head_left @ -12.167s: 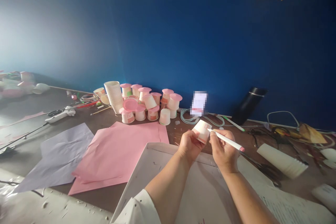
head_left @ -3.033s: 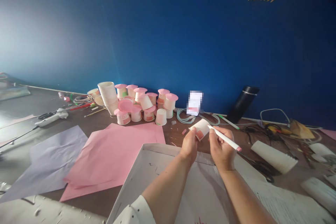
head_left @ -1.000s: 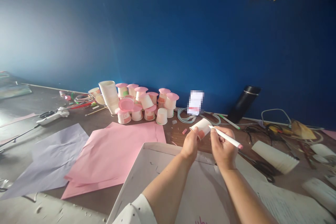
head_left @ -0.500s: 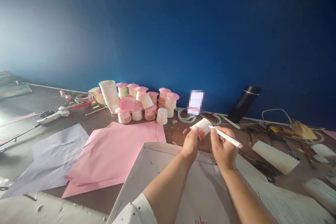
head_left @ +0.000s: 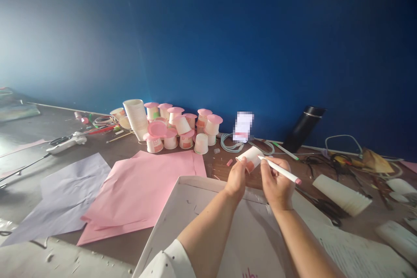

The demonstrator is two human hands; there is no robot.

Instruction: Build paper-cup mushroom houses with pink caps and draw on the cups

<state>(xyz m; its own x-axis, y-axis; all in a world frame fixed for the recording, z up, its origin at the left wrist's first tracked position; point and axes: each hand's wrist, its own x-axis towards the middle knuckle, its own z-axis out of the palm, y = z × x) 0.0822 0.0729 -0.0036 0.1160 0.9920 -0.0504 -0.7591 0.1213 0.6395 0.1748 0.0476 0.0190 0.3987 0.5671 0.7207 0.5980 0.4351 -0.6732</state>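
My left hand (head_left: 235, 179) is closed round a small white paper cup (head_left: 250, 158) with a pink patch, held tipped above the table. My right hand (head_left: 276, 181) pinches a white marker pen (head_left: 280, 170) with a pink end; its tip touches the cup's side. Both hands hover over the far edge of a white board (head_left: 208, 208).
Pink paper sheets (head_left: 143, 189) and a lilac sheet (head_left: 61, 193) lie to the left. A heap of pink-topped cups (head_left: 182, 130) and a cup stack (head_left: 137, 117) stand at the blue wall. A black flask (head_left: 302, 128), cables, scissors (head_left: 321, 206) and lying cup stacks (head_left: 342, 195) are on the right.
Almost nothing differs over the last second: the pen tip stays on the cup, and the view has shifted very slightly.
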